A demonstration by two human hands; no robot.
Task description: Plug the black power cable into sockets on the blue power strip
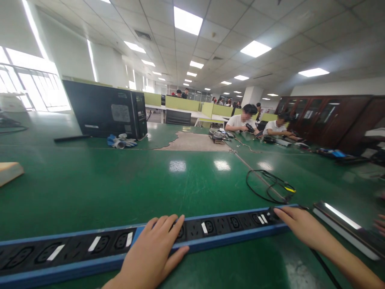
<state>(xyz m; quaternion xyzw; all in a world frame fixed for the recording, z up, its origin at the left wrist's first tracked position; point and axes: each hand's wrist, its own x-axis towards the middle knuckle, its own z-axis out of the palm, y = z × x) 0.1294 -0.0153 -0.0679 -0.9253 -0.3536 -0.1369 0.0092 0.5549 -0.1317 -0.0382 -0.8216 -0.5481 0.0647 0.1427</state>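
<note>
Left hand (152, 245) palm down, right hand (296, 221) angled inward

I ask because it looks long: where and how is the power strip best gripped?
Probably best from above, pinching the strip across its long blue edges, near and far: it lies flat and is narrow that way, with its sockets facing up between those edges.

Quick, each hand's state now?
Left hand: open, resting on the strip.
Right hand: at what looks like a plug on the strip; open or closed can't be told.
</note>
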